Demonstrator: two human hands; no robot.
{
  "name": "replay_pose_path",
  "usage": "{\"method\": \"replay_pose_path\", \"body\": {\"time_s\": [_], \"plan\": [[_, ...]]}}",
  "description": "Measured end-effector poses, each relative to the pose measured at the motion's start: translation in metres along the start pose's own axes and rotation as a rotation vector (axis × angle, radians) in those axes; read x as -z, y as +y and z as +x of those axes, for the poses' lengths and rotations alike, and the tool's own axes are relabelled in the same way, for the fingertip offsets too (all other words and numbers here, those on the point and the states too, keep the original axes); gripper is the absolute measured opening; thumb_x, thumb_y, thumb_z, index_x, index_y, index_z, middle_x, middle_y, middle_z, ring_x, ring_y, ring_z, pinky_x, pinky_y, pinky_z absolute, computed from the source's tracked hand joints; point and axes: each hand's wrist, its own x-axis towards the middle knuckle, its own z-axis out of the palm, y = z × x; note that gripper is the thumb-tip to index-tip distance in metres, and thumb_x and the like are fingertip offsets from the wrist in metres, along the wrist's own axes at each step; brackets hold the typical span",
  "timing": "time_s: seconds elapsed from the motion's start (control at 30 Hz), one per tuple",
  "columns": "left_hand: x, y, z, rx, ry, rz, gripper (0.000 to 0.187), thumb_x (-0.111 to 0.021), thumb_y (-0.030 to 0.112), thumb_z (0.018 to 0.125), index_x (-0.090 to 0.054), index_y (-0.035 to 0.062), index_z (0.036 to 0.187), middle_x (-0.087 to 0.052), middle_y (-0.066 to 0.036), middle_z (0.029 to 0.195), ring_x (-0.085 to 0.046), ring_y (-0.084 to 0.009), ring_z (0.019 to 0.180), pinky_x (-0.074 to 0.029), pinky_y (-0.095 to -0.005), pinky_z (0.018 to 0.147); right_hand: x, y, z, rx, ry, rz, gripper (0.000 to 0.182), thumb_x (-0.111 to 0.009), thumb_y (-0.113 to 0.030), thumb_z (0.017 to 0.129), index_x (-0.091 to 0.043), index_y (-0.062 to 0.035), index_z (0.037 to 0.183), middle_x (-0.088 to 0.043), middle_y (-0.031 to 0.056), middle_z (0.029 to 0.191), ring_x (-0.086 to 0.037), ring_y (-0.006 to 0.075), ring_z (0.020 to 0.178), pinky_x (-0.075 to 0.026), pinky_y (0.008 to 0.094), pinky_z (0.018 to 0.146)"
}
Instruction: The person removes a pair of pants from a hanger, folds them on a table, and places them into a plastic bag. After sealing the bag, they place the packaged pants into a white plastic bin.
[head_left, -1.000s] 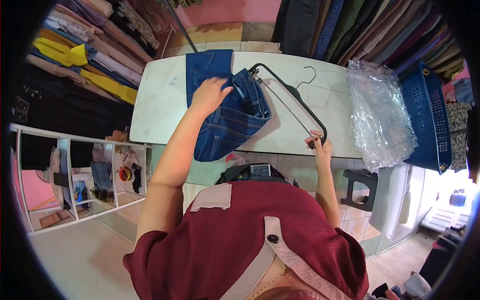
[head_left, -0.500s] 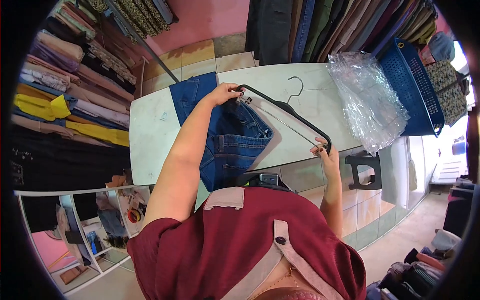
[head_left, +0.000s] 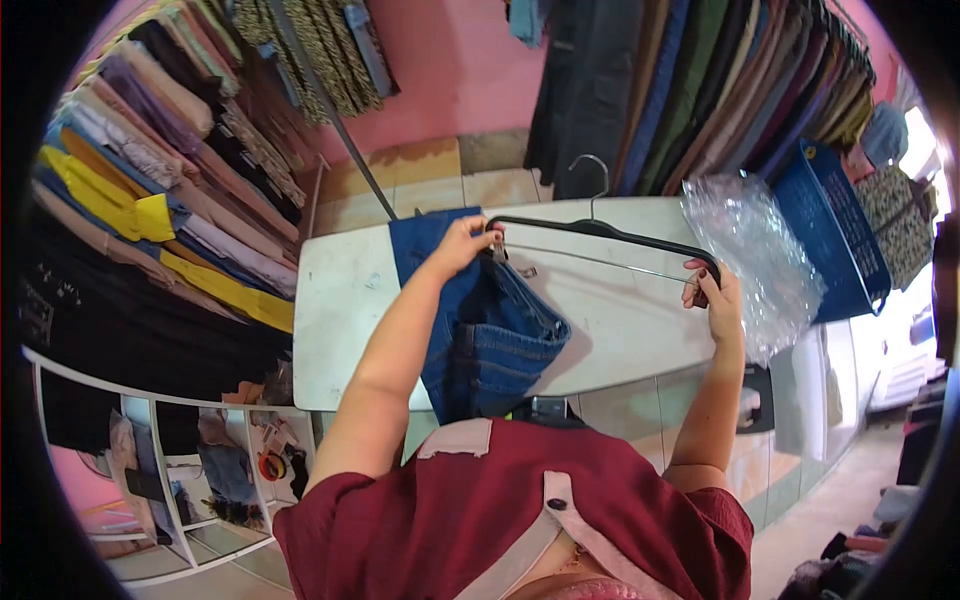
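A black clip hanger with a metal bar spans both hands above the white table, its silver hook pointing away from me. My left hand is closed around the hanger's left end, at the clip beside the jeans' waistband. The blue jeans lie across the table, their waist opening facing right and partly raised near that clip. My right hand is closed on the hanger's right end, fingers at the other clip. No cloth shows in that right clip.
Crumpled clear plastic lies on the table's right end, beside a blue basket. Racks of hanging trousers stand behind, and stacked garments are at left. A grey pole rises at the table's far left edge.
The hanger has turned to lie more nearly level, its right end moving outward with my right hand. My left hand stays at the clip by the waistband. The view has shifted.
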Motion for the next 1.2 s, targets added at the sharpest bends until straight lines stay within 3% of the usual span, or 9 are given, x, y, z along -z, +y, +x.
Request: {"method": "replay_pose_path", "body": {"time_s": [0.13,0.5,0.67,0.87,0.97,1.03,1.1,1.17,1.2], "plan": [[0.015,0.006,-0.026,0.008,0.11,-0.1,0.019,-0.065,0.011,0.087,-0.065,0.0022,0.103,-0.064,0.001,0.09,-0.055,-0.0059,0.086,-0.043,-0.0224,0.08,-0.022,-0.059,0.042,0.052,-0.107,-0.083,0.025,-0.048,-0.018,0.094,-0.058,0.0013,0.106,-0.055,0.0049,0.064,-0.054,0.0102,0.055,-0.043,0.0222,0.052],[0.04,0.001,-0.05,-0.077,0.301,-0.435,0.006,-0.065,0.009,0.086,-0.063,0.0049,0.09,-0.063,-0.001,0.083,-0.058,-0.0092,0.077,-0.045,-0.0242,0.076,-0.083,-0.166,0.089,0.051,-0.363,-0.349,0.03,-0.05,-0.015,0.09,-0.056,0.0018,0.114,-0.062,0.0061,0.07,-0.056,0.0094,0.057,-0.046,0.022,0.052],[0.049,0.002,-0.043,-0.152,0.299,-0.494,0.006,-0.065,0.01,0.086,-0.063,0.0057,0.091,-0.064,-0.002,0.088,-0.058,-0.0111,0.082,-0.044,-0.0266,0.081,-0.087,-0.188,0.106,0.068,-0.388,-0.499,0.023,-0.052,-0.02,0.088,-0.06,0.001,0.09,-0.066,0.0068,0.074,-0.058,0.0083,0.058,-0.044,0.0217,0.05],[0.066,0.023,-0.033,-0.131,0.273,-0.513,0.017,-0.063,0.015,0.089,-0.063,0.0048,0.102,-0.064,-0.001,0.093,-0.057,-0.0097,0.088,-0.041,-0.0275,0.088,-0.084,-0.204,0.124,0.149,-0.394,-0.463,0.022,-0.051,-0.021,0.091,-0.06,-0.0012,0.091,-0.065,0.0059,0.072,-0.059,0.0077,0.057,-0.044,0.0214,0.05],[0.063,0.03,-0.032,-0.13,0.253,-0.372,0.035,-0.055,0.022,0.094,-0.054,0.0024,0.123,-0.061,-0.006,0.111,-0.054,-0.0131,0.105,-0.038,-0.0297,0.094,-0.089,-0.211,0.14,0.161,-0.416,-0.415,0.024,-0.051,-0.024,0.092,-0.058,-0.0014,0.097,-0.062,0.0041,0.065,-0.057,0.0072,0.053,-0.043,0.0207,0.047],[0.052,0.017,-0.044,-0.055,0.44,-0.196,0.054,-0.048,0.037,0.096,-0.04,0.0017,0.136,-0.053,-0.018,0.127,-0.048,-0.025,0.121,-0.033,-0.0318,0.102,-0.093,-0.222,0.156,0.192,-0.298,-0.401,0.026,-0.052,-0.025,0.092,-0.057,-0.0022,0.101,-0.059,0.0029,0.062,-0.055,0.0071,0.049,-0.041,0.02,0.045],[0.049,-0.034,-0.069,0.127,0.476,0.467,0.067,-0.045,0.05,0.092,-0.03,0.0101,0.144,-0.035,-0.02,0.144,-0.029,-0.0317,0.136,-0.023,-0.0434,0.109,-0.099,-0.236,0.18,0.245,-0.304,-0.394,0.027,-0.052,-0.027,0.092,-0.057,-0.0026,0.103,-0.058,0.0033,0.061,-0.053,0.0072,0.048,-0.039,0.0201,0.043],[0.022,-0.048,-0.12,0.289,0.383,0.751,0.075,-0.045,0.057,0.088,-0.023,0.0159,0.147,-0.021,-0.024,0.149,-0.011,-0.0393,0.14,-0.008,-0.069,0.102,-0.111,-0.257,0.2,0.413,-0.139,-0.456,0.028,-0.053,-0.028,0.092,-0.056,-0.0025,0.103,-0.057,0.0042,0.061,-0.052,0.0074,0.046,-0.037,0.0204,0.042],[0.009,-0.065,-0.144,0.373,0.365,0.843,0.074,-0.045,0.057,0.088,-0.023,0.017,0.147,-0.022,-0.024,0.149,-0.011,-0.0411,0.14,-0.007,-0.0691,0.102,-0.118,-0.265,0.217,0.487,-0.084,-0.419,0.029,-0.051,-0.031,0.094,-0.056,-0.0047,0.105,-0.055,0.0023,0.059,-0.05,0.0064,0.044,-0.036,0.0206,0.041]]}}
